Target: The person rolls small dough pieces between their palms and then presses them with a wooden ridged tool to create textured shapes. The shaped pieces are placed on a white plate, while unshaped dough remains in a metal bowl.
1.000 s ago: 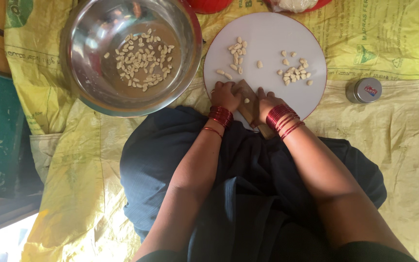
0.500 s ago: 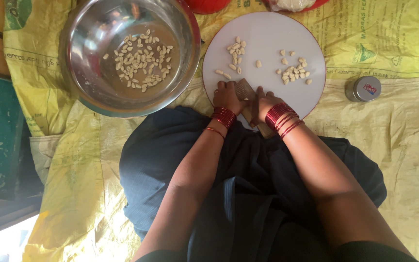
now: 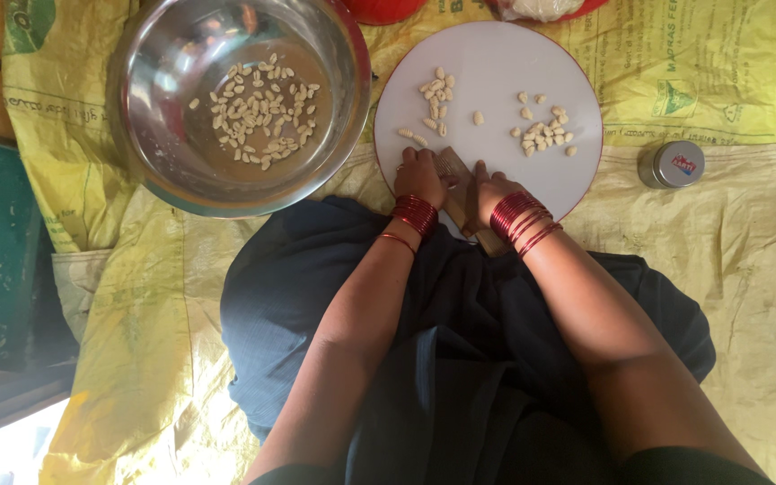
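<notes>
Left hand [image 3: 419, 175] has shifted slightly left along the board [image 3: 496, 85].

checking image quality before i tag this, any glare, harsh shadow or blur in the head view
Head view: bright glare on the steel bowl's rim; a blown-out patch of daylight at the bottom left corner; soft shadow under both hands at the white round board; the small pale pieces are sharp, no motion blur on left hand or right hand.

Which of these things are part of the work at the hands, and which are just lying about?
In use: left hand, right hand, small wooden board, white round board, shaped pale pieces, steel bowl.
Lying about: small tin, yellow sacks.
</notes>
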